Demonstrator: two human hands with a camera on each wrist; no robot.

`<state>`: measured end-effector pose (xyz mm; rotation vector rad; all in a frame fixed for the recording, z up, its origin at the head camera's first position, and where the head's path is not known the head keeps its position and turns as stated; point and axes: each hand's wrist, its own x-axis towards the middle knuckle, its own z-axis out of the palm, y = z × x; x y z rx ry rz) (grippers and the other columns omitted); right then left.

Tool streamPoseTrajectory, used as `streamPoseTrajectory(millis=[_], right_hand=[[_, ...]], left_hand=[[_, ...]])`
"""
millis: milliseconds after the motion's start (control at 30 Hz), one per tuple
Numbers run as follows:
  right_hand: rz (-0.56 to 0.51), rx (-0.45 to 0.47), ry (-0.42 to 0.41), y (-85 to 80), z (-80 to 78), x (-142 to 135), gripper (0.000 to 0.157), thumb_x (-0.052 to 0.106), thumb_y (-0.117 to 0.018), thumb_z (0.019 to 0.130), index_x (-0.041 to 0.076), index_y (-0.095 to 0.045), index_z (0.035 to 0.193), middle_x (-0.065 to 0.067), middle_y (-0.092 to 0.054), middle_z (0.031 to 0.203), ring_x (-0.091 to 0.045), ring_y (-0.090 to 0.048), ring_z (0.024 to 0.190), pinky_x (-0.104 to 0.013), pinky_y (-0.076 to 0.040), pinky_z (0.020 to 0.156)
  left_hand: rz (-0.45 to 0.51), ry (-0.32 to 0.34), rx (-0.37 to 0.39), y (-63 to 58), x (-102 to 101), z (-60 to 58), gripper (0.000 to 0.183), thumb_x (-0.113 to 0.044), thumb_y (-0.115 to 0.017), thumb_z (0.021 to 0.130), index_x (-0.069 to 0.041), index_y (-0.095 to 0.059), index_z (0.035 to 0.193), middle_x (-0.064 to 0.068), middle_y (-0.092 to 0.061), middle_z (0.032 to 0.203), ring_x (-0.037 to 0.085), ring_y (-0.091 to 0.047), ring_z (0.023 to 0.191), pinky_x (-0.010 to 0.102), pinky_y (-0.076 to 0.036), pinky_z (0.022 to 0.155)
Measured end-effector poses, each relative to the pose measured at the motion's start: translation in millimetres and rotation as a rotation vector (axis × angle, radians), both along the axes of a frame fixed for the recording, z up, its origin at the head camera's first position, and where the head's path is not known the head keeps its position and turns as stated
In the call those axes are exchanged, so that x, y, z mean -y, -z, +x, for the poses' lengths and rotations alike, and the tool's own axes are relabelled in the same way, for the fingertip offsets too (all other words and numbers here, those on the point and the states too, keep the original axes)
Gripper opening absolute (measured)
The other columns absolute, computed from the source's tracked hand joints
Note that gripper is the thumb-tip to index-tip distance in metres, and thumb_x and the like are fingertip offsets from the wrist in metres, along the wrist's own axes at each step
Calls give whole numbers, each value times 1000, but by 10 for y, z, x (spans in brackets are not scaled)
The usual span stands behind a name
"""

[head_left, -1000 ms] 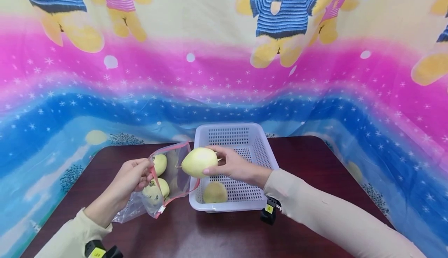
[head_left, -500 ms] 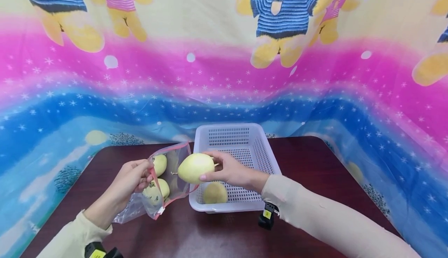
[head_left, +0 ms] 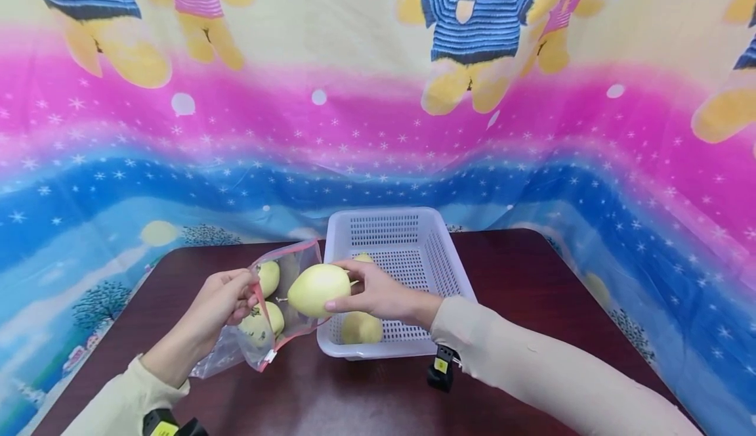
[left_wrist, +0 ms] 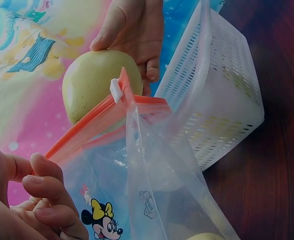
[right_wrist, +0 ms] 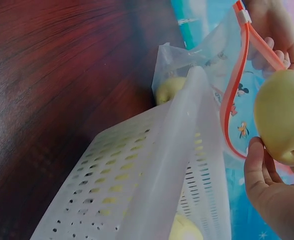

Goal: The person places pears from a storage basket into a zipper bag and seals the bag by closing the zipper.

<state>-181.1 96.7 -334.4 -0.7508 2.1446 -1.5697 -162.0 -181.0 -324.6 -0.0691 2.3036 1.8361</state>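
Note:
My left hand [head_left: 223,298] pinches the red zip edge of a clear plastic zip bag [head_left: 295,262], holding its mouth open. Two pears [head_left: 270,278] show inside the bag, one partly behind printed film. In the left wrist view a white slider [left_wrist: 116,91] sits on the bag's red zip [left_wrist: 82,129]. My right hand [head_left: 378,289] grips a pale yellow-green pear [head_left: 319,290] by its blunt end, stem pointing left, right at the bag's mouth. The right wrist view shows thumb and fingers around that pear [right_wrist: 284,117]. Other pears [head_left: 361,327] lie in the white basket [head_left: 461,268].
The perforated basket stands just right of the bag, its near left corner close to the bag's edge. Both are on a dark red-brown table [head_left: 508,331]. A patterned cloth [head_left: 378,121] with bears hangs around the table's back and sides.
My right hand has moved left and slightly down with the pear, which now overlaps the bag's opening. Another pear has come into sight in the basket behind it. My left hand has stayed put.

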Motion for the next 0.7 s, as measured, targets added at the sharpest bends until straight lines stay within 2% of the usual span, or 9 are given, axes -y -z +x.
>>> streamPoseTrajectory(millis=[367, 700], right_hand=[[-23, 9, 7, -9, 26, 122, 60, 13, -74, 89, 11, -52, 145, -17, -65, 126, -25, -73, 107, -28, -54, 93], [22, -5, 34, 22, 8, 180, 61, 16, -75, 88, 12, -52, 145, -15, -64, 123, -22, -73, 103, -28, -54, 91]], left_hand=[[2, -3, 0, -4, -8, 12, 28, -16, -46, 99, -14, -54, 72, -7, -52, 58, 4, -38, 47, 19, -31, 48], [0, 3, -7, 1, -7, 11, 29, -17, -46, 99, -15, -53, 71, -7, -51, 58, 4, -38, 47, 19, -31, 48]])
